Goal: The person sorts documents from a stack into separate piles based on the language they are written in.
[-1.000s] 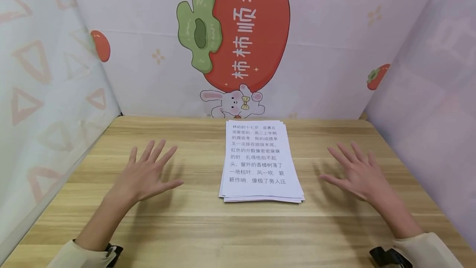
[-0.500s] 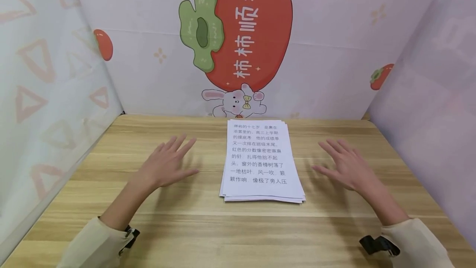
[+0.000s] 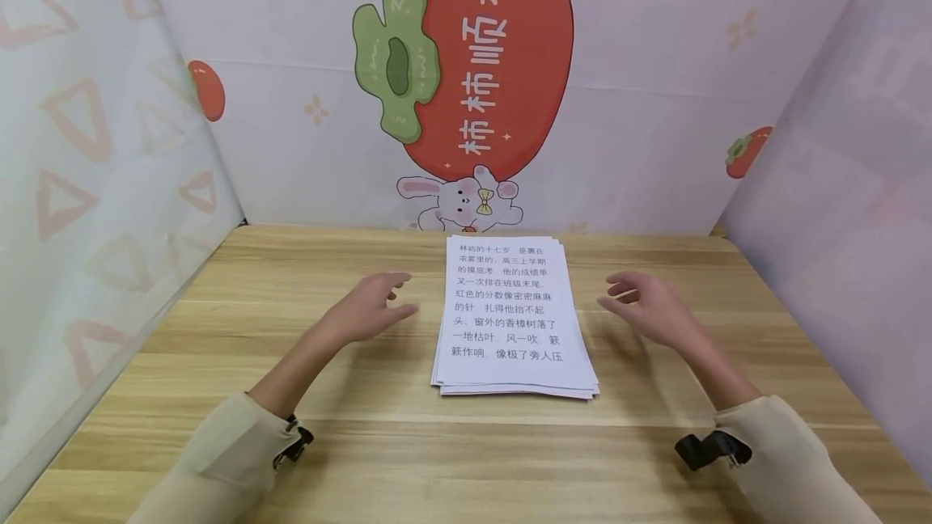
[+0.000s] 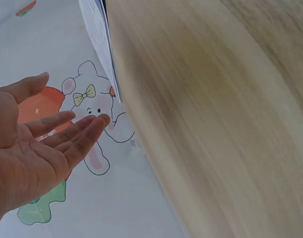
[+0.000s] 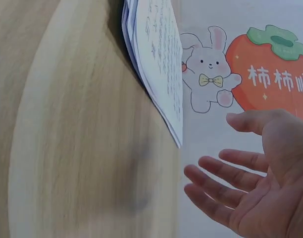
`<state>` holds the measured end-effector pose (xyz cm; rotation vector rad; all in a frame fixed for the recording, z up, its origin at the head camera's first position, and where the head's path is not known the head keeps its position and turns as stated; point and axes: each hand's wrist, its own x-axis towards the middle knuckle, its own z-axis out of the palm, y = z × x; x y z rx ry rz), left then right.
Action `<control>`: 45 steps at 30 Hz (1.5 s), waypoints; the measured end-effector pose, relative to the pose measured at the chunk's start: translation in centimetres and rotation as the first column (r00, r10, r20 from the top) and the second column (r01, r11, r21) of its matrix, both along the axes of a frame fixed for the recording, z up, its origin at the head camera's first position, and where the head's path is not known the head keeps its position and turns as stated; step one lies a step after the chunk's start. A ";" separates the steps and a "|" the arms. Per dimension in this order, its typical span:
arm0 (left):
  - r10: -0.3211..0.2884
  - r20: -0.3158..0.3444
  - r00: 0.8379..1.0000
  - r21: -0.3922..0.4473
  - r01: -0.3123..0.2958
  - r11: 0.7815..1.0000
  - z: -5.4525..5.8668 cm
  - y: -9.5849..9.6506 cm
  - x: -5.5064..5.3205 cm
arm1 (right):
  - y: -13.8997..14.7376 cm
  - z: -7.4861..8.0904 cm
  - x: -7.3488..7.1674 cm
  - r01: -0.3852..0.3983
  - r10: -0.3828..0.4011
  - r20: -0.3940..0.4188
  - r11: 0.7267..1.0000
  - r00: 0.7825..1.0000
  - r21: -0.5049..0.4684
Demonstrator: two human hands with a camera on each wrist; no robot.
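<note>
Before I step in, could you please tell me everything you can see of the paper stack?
The paper stack is several white sheets, the top one printed with dark Chinese characters that read upright from the person's side. It lies on the wood-grain table, near the far edge; lower sheets stick out unevenly. The left hand and right hand flank it without touching.

The person wears 2 pale beige sleeves, plain and softly creased: the left sleeve (image 3: 226, 451) fills the lower left of the head view, the right sleeve (image 3: 794, 447) the lower right. At each cuff's inner edge sits a small black fitting — the left fitting (image 3: 293, 447) and the right fitting (image 3: 713, 450), each with a light glint. The left hand (image 3: 371, 310) and right hand (image 3: 648, 306) are bare.
</note>
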<state>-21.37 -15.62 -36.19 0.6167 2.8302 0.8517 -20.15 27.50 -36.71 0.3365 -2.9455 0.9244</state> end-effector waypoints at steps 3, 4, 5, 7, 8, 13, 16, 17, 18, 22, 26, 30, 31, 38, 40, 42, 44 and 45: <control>0.026 0.047 0.999 0.037 -0.028 0.999 -0.1 0.7 -0.5 | -0.5 -0.2 -0.5 0.007 -0.001 0.063 0.995 0.998 -0.097; 0.040 0.066 0.997 0.049 -0.043 0.998 -0.1 1.0 -0.7 | -0.6 -0.3 -0.7 0.012 0.001 0.091 0.990 0.996 -0.140; 0.053 0.083 0.995 0.061 -0.058 0.996 -0.2 1.2 -0.8 | -0.8 -0.4 -0.9 0.018 0.004 0.120 0.983 0.993 -0.182; 0.079 0.138 0.987 0.103 -0.093 0.990 -0.3 1.6 -1.1 | -1.1 -0.5 -1.3 0.040 0.011 0.183 0.961 0.983 -0.272; 0.088 0.168 0.982 0.130 -0.110 0.985 -0.4 1.8 -1.1 | -1.3 -0.6 -1.5 0.052 0.014 0.211 0.950 0.977 -0.308; 0.112 0.290 0.950 0.263 -0.192 0.945 -1.0 2.6 -1.7 | -1.7 -1.4 -2.5 0.115 0.010 0.297 0.909 0.955 -0.402; 0.124 0.319 0.940 0.305 -0.226 0.925 -1.4 3.1 -2.0 | -2.0 -1.8 -2.9 0.149 -0.001 0.331 0.895 0.944 -0.420; 0.129 0.324 0.937 0.309 -0.234 0.922 -1.4 3.2 -2.1 | -2.1 -1.8 -3.0 0.158 -0.009 0.339 0.896 0.941 -0.416; 0.135 0.331 0.934 0.312 -0.244 0.918 -1.5 3.4 -2.2 | -2.3 -1.9 -3.1 0.166 -0.014 0.347 0.896 0.938 -0.412; 0.140 0.355 0.924 0.299 -0.254 0.920 -1.7 4.0 -2.4 | -2.8 -2.0 -3.4 0.195 -0.039 0.368 0.897 0.929 -0.397; 0.156 0.375 0.914 0.287 -0.274 0.918 -1.8 4.4 -2.7 | -3.1 -2.1 -3.5 0.205 -0.039 0.377 0.888 0.925 -0.411; 0.159 0.418 0.894 0.315 -0.307 0.898 -1.9 4.6 -3.1 | -3.4 -2.2 -3.7 0.199 -0.029 0.383 0.888 0.923 -0.415; 0.156 0.433 0.888 0.324 -0.315 0.892 -1.9 4.6 -3.2 | -3.4 -2.2 -3.7 0.200 -0.030 0.384 0.890 0.923 -0.410; 0.163 0.492 0.855 0.343 -0.363 0.866 -1.9 4.5 -3.4 | -4.1 -2.4 -4.1 0.212 -0.034 0.407 0.891 0.913 -0.401; 0.167 0.507 0.846 0.351 -0.379 0.856 -2.0 4.4 -3.5 | -4.4 -2.5 -4.1 0.211 -0.026 0.415 0.888 0.909 -0.408; 0.170 0.518 0.838 0.358 -0.393 0.847 -2.2 4.3 -3.5 | -4.6 -2.5 -4.1 0.209 -0.019 0.420 0.886 0.907 -0.413; 0.174 0.528 0.831 0.362 -0.406 0.839 -2.2 4.2 -3.5 | -4.8 -2.6 -4.1 0.208 -0.013 0.425 0.885 0.905 -0.417; 0.177 0.534 0.827 0.362 -0.413 0.836 -2.3 4.2 -3.5 | -4.9 -2.6 -4.1 0.207 -0.010 0.425 0.884 0.905 -0.420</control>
